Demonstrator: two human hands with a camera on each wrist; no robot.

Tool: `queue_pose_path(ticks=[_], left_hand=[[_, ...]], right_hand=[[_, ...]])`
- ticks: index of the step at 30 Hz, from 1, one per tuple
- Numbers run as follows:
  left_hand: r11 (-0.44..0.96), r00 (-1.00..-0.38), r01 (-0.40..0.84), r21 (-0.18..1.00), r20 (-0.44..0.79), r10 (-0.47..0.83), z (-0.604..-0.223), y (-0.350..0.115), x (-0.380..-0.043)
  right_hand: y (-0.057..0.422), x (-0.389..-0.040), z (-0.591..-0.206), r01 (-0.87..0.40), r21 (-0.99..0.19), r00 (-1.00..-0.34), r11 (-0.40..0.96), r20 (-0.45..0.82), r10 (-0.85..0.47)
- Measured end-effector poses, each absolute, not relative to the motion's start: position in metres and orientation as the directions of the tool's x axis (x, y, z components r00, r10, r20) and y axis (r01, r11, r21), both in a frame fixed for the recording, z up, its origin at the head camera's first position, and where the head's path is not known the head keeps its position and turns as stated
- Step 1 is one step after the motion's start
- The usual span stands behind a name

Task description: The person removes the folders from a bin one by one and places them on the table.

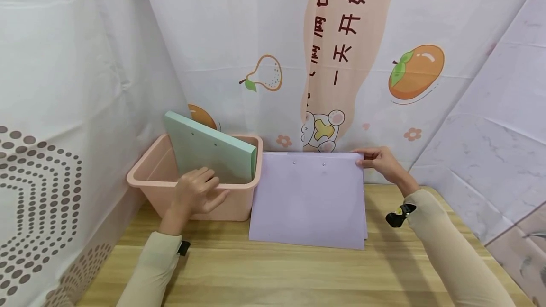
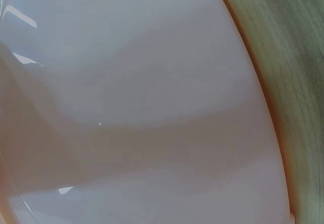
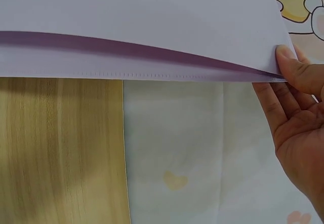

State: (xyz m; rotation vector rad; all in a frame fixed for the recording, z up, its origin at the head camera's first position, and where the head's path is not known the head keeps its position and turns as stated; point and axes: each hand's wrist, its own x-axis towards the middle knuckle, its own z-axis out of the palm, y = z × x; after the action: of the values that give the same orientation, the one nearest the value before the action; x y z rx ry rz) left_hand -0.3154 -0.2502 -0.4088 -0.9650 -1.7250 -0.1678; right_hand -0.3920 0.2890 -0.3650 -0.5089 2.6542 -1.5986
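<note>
A lavender file folder [image 1: 307, 198] with two rivets near its top leans against the backdrop, its lower edge on the table. My right hand [image 1: 382, 162] pinches its upper right corner, thumb on one face and fingers behind. In the right wrist view, the right hand [image 3: 304, 102] holds that corner of the folder [image 3: 152, 11], whose two covers gape apart along the edge. My left hand [image 1: 197, 191] is at the front rim of a pink plastic bin [image 1: 149, 174], fingers loosely bent. A mint green file folder [image 1: 209, 150] stands tilted inside the bin.
The wooden table [image 1: 256, 269] runs beneath everything. Behind hangs a white cloth backdrop [image 1: 239, 22] printed with fruit and lettering; cloth also closes off the left and right sides. The bin stands directly left of the lavender folder.
</note>
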Motion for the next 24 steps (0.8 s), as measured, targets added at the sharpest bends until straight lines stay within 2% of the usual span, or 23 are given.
queue_pose_path(ticks=[24], left_hand=[[0.657, -0.07, 0.676, -0.334, 0.858, 0.509, -0.4088, -0.2497, -0.3159]], right_hand=[[0.2923, -0.3966, -0.374, -0.276, -0.874, -0.937, 0.399, 0.151, -0.315]])
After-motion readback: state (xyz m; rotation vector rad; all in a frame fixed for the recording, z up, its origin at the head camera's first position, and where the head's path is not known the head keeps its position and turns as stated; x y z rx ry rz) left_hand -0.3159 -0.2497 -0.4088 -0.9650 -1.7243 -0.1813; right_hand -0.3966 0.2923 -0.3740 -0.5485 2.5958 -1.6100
